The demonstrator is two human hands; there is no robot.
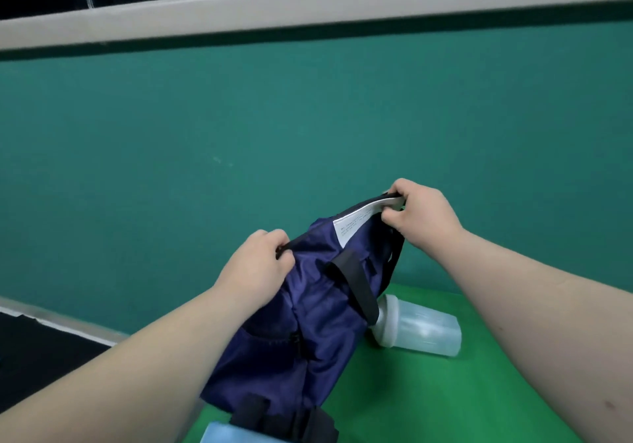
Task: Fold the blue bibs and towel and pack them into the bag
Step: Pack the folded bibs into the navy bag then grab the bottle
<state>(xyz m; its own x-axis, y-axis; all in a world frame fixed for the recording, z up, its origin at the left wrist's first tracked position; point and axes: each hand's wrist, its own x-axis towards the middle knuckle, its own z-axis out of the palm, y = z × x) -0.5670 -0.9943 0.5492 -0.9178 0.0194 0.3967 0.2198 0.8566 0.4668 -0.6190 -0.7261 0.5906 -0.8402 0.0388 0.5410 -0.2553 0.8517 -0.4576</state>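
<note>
Two hands grip the top rim of a navy blue fabric bag (308,322), one at each end of its opening. The left hand (260,261) has its fingers curled over the near-left end of the rim. The right hand (421,213) pinches the far-right end, thumb and fingers closed on the dark edging. Between them the rim is drawn taut and the opening looks pulled nearly closed. A white printed label (352,225) is sewn just below the rim by the right hand, and a black webbing strap (356,285) hangs in a loop down the bag's side. The bag stands tilted on the bright green surface (445,391), at its left edge. Just beside the bag on the right, near the far edge of the surface, a translucent plastic cup with a whitish lid (421,331) lies on its side. A pale blue fabric piece (226,434) shows at the near edge below the bag, cut off by the frame; whether bib or towel I cannot tell. A teal panel (239,117) rises behind the surface.
</note>
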